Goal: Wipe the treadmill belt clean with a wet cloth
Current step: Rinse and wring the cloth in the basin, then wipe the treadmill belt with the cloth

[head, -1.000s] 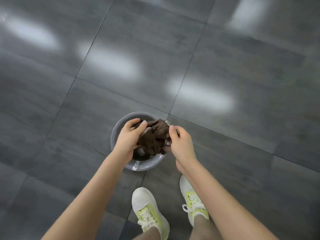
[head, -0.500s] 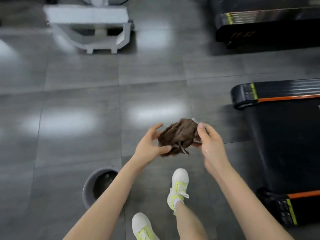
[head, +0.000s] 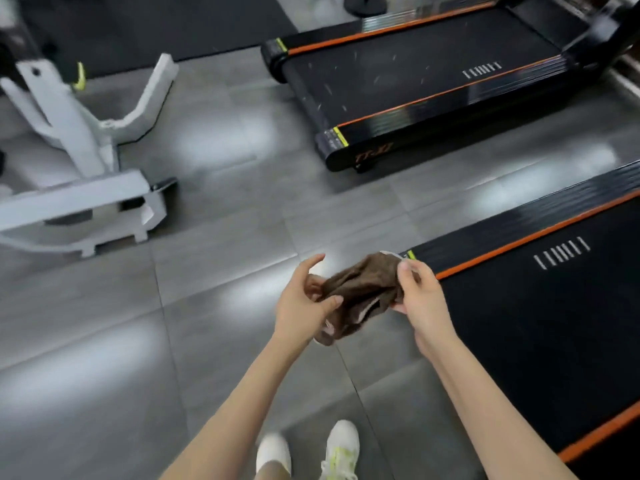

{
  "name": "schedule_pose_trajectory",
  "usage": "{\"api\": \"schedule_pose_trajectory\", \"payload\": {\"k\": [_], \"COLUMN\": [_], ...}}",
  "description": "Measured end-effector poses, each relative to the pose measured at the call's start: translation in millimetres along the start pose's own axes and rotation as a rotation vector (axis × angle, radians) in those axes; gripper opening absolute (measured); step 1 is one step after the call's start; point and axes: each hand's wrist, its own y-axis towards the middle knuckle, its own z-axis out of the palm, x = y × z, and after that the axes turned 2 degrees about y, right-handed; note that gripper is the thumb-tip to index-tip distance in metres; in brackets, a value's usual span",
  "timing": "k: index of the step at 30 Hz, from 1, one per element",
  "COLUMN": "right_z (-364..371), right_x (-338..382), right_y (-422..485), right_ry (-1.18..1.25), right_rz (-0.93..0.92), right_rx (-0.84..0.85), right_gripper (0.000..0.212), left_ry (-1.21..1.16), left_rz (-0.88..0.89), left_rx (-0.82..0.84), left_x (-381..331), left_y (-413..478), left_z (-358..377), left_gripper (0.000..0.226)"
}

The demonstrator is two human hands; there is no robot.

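Beside the treadmill belt [head: 540, 334], left hand [head: 301, 306] and right hand [head: 420, 299] each grip the bunched cloth [head: 363, 289] between them.

A brown cloth [head: 363, 292] is seen; the treadmill belt [head: 540, 327] is black, edged in orange; the floor [head: 104, 341] is tiled grey; white shoes [head: 341, 448] are accented yellow-green.

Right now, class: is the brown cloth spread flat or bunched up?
Bunched up. The brown cloth hangs in crumpled folds between the left hand and right hand, which both hold it.
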Motion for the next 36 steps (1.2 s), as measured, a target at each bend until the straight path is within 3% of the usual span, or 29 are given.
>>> {"api": "schedule_pose_trajectory", "payload": {"k": [1,5,7,11,15,18,21,25,31,36], "right_z": [7,43,60,89,102,101,94,76,28,-18], "right_x": [13,49,61,91,116,135,153,164,165,170], "right_y": [14,79,122,220,322,393,460,550,684,803], "right_ry": [0.024,0.138,0.113,0.246,0.5,0.469,0.419,0.433,0.317,0.235], "right_rz": [0.021,0.039,0.028,0.097,0.029,-0.022,-0.057,-0.031,-0.039,-0.02], "right_rx": [0.036,0.148,0.116,0.048,0.112,0.051,-0.039,-0.162,-0.304,-0.383], "right_gripper": [0.022,0.071,0.069,0.045,0.08,0.095,0.089,0.065,0.024,0.013], "left_ry": [-0.009,-0.101,-0.098,-0.077,-0.188,-0.367,-0.385,-0.303,-0.219,0.087], "left_rz": [0.015,0.051,0.057,0.123,0.091,-0.022,-0.06,-0.085,-0.143,-0.075], "left_rx": [0.013,0.074,0.126,0.275,0.481,0.534,0.579,0.551,0.281,0.174], "left_x": [-15,-69,-87,-114,-147,-164,-171,-175,-159,-122], "left_y": [21,116,171,288,396,480,554,635,757,845], "left_z": [0,-2,-4,-2,16,37,66,112,173,209], "left_gripper": [0.068,0.063,0.063,0.065,0.054,0.042,0.036,0.037,0.016,0.024]}}
